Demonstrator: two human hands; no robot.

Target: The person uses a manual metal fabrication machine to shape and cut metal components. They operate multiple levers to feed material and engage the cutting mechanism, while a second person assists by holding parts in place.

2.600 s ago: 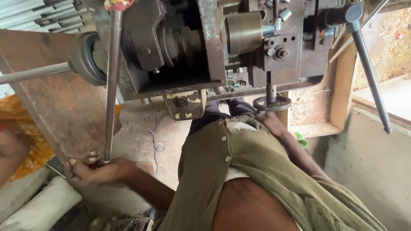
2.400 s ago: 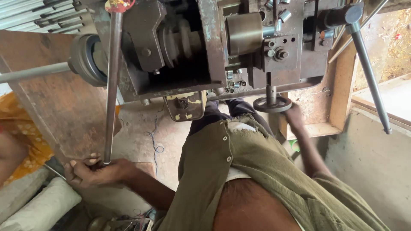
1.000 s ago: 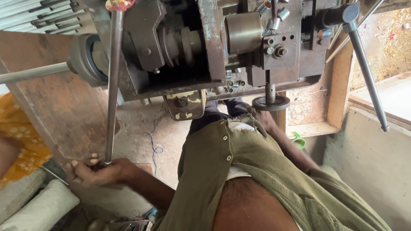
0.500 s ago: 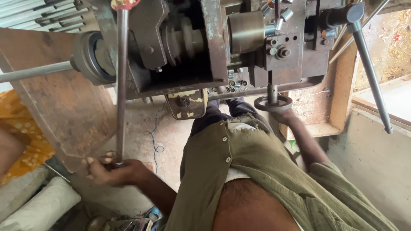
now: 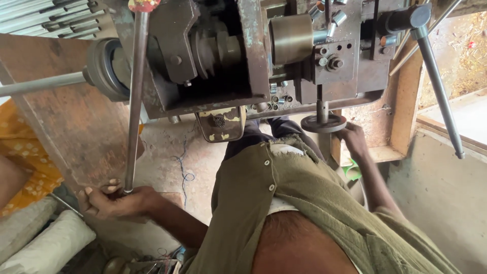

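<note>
Nearest the camera, an olive button shirt [image 5: 314,203] fills the lower centre; beneath it lies a dusty concrete floor [image 5: 167,152] with a loose blue wire [image 5: 183,167]. At eight o'clock the left hand [image 5: 114,200] is clenched around the lower end of a long steel lever [image 5: 134,96], fingertips [image 5: 109,182] curled at its tip. At three o'clock the right hand [image 5: 352,139] grips the rim of a small round handwheel [image 5: 323,123], just beside its right edge. Farther off, at twelve o'clock, stands a worn metal machine [image 5: 253,56] with a brass-coloured cylinder [image 5: 290,38]. A second lever [image 5: 439,86] slants at two o'clock by a wooden frame [image 5: 401,111]. Orange cloth [image 5: 23,152] lies at nine o'clock.
</note>
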